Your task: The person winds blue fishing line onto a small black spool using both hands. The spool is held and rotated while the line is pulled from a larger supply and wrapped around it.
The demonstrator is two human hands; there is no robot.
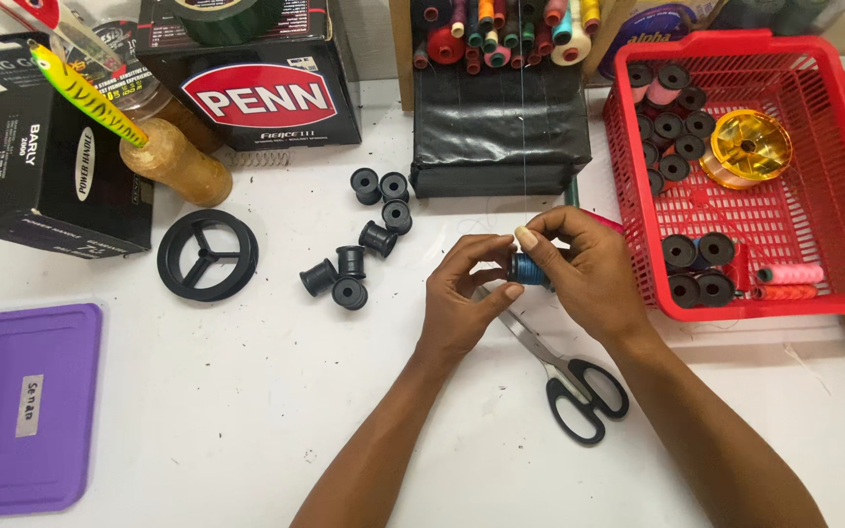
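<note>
Both hands meet over the white table (246, 411) around one small spool wound with blue thread (530, 270). My left hand (462, 293) pinches the spool from the left with thumb and fingertips. My right hand (589, 269) wraps over it from the right, thumb on top. A thin thread runs from the spool up toward the black block (501, 122) at the back. Scissors with black handles (569, 386) lie shut on the table just below my hands. Several empty black spools (364, 240) are scattered to the left.
A red plastic basket (833, 196) at the right holds black spools, pink spools and an amber reel. Thread cones stand at the back. Black boxes (41, 166), a fishing lure (85, 93), a black ring-shaped wheel (207, 254) and a purple lid (26, 406) occupy the left.
</note>
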